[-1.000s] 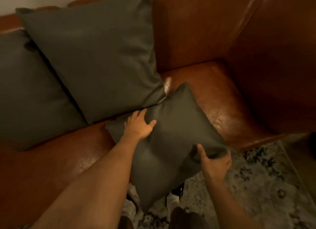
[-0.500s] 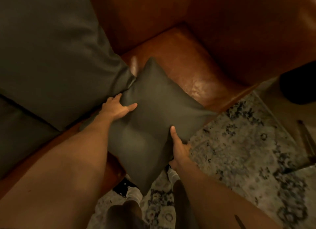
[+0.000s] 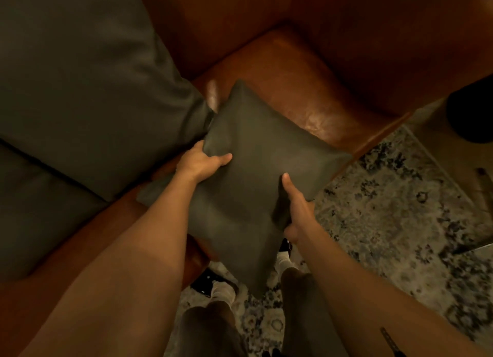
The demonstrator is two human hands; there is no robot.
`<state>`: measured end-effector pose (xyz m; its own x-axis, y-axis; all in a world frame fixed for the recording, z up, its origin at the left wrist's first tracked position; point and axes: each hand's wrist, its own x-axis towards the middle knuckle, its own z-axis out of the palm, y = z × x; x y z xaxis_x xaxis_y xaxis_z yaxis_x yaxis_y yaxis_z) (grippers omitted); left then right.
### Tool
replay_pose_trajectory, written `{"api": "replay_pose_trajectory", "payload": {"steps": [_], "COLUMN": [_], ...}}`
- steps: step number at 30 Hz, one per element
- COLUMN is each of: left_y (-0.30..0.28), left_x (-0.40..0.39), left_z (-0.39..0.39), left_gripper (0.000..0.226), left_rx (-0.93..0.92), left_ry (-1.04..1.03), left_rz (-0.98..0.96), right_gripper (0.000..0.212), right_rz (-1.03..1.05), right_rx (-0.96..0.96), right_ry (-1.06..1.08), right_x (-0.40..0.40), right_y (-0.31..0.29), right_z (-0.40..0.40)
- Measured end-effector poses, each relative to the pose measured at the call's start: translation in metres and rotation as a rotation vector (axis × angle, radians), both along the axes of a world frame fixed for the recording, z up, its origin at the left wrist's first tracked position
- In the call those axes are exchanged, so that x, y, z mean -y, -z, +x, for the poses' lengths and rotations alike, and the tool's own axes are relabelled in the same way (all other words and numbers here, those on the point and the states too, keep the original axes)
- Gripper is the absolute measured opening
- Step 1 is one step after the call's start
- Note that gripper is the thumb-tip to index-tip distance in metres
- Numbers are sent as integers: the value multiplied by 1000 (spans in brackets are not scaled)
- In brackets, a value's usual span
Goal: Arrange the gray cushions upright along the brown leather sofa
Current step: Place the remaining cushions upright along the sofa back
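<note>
A small gray cushion (image 3: 256, 175) is shown over the front edge of the brown leather sofa (image 3: 288, 71), turned corner-up like a diamond, with its upper part above the seat and its lower corner hanging past the seat edge toward the floor. It is gripped at two sides. The left edge is clamped by the left hand (image 3: 198, 163), the thumb laid across the front face and the fingers wrapped behind. The right edge is pinched by the right hand (image 3: 296, 207), the thumb pressed flat on the front while the fabric is bunched under the grip; the remaining fingers are hidden behind the cushion. The cushion's upper left side is seen touching the corner of a large gray cushion (image 3: 88, 84), which is leaned against the sofa back. A second large gray cushion (image 3: 32, 210) is partly covered by the first at lower left. A patterned rug (image 3: 400, 223) is spread on the floor beside the sofa, and the person's feet in white socks (image 3: 222, 290) are visible below the held cushion.
</note>
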<state>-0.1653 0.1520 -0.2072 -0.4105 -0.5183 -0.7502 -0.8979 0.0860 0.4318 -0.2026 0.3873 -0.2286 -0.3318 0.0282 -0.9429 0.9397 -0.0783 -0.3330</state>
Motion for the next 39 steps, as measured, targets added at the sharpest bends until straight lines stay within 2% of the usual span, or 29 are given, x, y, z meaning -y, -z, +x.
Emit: {"api": "replay_pose_trajectory", "payload": {"steps": [2, 5, 10, 14, 15, 18, 20, 25, 28, 32, 35, 37, 39], "left_y": [-7, -18, -41, -58, -61, -68, -72, -74, -73, -62, -50, -41, -33], "left_x": [-10, -27, -44, -43, -41, -33, -25, -3, 2, -3, -3, -3, -4], "left_z": [-3, -11, -35, -60, -65, -79, -89, -112, -120, -118, -121, -127, -137], "left_gripper": [94, 84, 87, 88, 91, 94, 91, 97, 85, 83, 82, 76, 69], "left_rx": [-31, -87, -197, -321, -356, -467, -521, -619, -671, -710, -658, -578, -496], "left_ry": [-26, -47, -113, -207, -237, -340, -396, -550, -616, -714, -720, -693, -671], "left_rz": [5, -28, -78, -125, -136, -180, -225, -289, -350, -410, -448, -426, -348], "right_gripper": [137, 133, 127, 149, 148, 130, 127, 103, 80, 74, 89, 82, 74], "right_rz": [13, 21, 35, 11, -1, -48, -64, -139, -200, -239, -116, 45, 180], "right_rx": [-18, -104, -258, -382, -409, -524, -596, -781, -882, -985, -1049, -1041, -918], "right_ry": [-14, -31, -52, -101, -122, -172, -209, -294, -352, -495, -635, -738, -868], "right_x": [-11, -23, -33, -24, -19, 0, 14, 58, 87, 129, 159, 174, 184], "right_y": [2, -21, -47, -64, -69, -83, -91, -100, -99, -96, -84, -68, -49], "right_z": [-11, -28, -67, -108, -118, -153, -177, -235, -264, -296, -312, -319, -318]}}
